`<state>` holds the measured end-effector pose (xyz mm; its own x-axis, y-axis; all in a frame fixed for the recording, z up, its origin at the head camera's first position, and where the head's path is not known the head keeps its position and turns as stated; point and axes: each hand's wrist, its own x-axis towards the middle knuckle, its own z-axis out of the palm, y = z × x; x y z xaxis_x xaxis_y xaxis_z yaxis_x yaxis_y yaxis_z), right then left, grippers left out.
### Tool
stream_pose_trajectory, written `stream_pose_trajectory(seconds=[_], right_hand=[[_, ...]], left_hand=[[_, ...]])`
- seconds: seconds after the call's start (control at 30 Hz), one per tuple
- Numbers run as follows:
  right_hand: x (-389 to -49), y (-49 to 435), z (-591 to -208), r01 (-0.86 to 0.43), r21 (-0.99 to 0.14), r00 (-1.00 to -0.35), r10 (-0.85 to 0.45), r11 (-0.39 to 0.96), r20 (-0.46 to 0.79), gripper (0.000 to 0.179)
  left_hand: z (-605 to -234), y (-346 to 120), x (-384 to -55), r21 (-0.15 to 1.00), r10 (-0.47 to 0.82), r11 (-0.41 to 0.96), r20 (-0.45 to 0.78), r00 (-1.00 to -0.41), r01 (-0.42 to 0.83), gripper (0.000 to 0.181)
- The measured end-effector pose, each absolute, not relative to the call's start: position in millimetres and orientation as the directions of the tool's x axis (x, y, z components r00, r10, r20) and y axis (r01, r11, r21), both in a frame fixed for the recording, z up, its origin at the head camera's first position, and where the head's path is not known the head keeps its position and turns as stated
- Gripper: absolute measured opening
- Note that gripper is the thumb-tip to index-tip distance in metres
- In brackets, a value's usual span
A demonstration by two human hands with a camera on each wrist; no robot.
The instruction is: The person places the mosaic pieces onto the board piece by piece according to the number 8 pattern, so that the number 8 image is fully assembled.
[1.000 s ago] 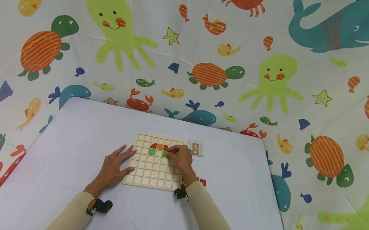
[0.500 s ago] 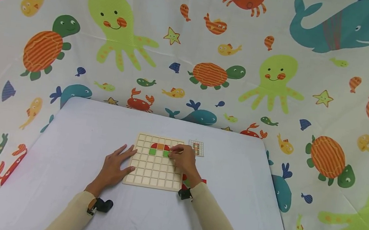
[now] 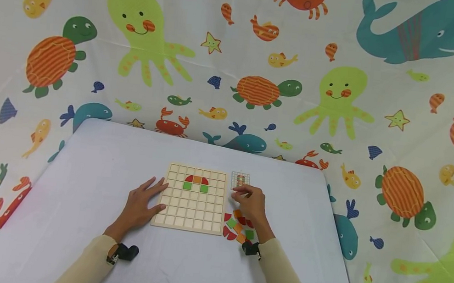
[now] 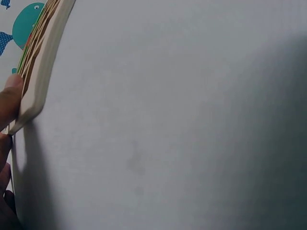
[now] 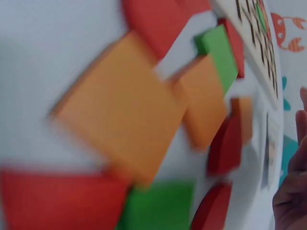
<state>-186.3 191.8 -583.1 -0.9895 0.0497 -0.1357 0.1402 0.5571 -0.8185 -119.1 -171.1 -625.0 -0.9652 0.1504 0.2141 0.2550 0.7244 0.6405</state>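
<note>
A wooden grid board lies on the white table. In its upper rows sit an orange square flanked by two red quarter-round tiles, with two green squares below. My left hand rests at the board's left edge with spread fingers; its thumb touches the rim in the left wrist view. To the right of the board, my right hand hovers above loose tiles, fingers loosely bent, and no tile shows between them. Part of the pile is hidden under that hand.
Loose tiles lie right of the board: orange squares, green squares and red rounded pieces. Behind the right hand is a small card with a printed grid pattern. A sea-animal curtain hangs behind the table.
My right hand has left the green square at the board's upper right and moved rightward over the loose tiles, uncovering the red tile there. My left hand stays put.
</note>
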Motion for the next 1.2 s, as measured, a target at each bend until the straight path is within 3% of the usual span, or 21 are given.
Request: stream_pose_trajectory(seconds=[0.73,1.2], right_hand=[[-147.1,236.5,-593.0,0.185,-0.786,-0.981,0.07,0.59,-0.178,0.012],[-126.9,261.3,-591.6,0.17,-0.699,-0.983,0.065,0.695,-0.174,0.017]], left_hand=[[-624.6,-173.0,-121.5,0.663,0.155,0.724,0.114,-0.981,0.191,0.073],[-621.6,-171.7,-120.3,0.666,0.154,0.716,0.141,-0.978,0.209,0.071]])
